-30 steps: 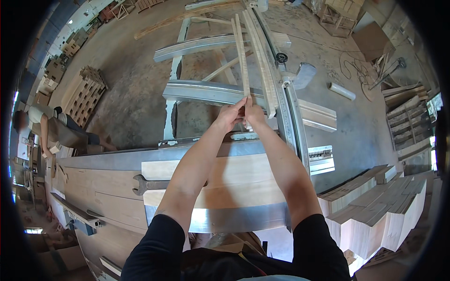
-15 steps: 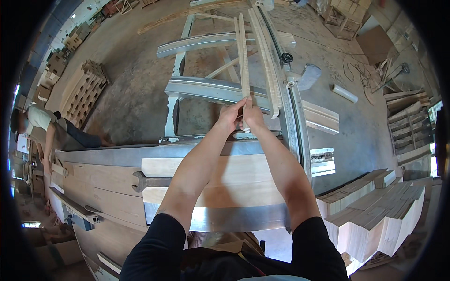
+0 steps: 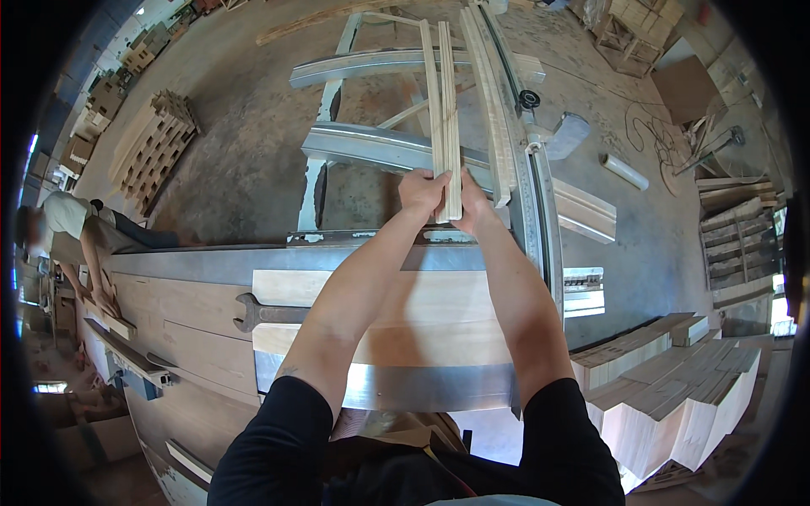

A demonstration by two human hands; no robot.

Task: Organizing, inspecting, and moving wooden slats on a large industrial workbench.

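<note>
Hands have drawn back a little toward the body since a moment ago. Both keep their grip on the near ends of two long pale wooden strips (image 3: 445, 110): left hand (image 3: 422, 191) curled around the left strip, right hand (image 3: 469, 201) closed on the right one. Lying side by side across the grey metal rails (image 3: 371, 148), the strips run lengthwise straight away from the person, above the pale wooden surface (image 3: 405, 295).

two pale wooden strips (image 3: 445, 110), long, thin, side by side, lengthwise across metal frame rails
</note>
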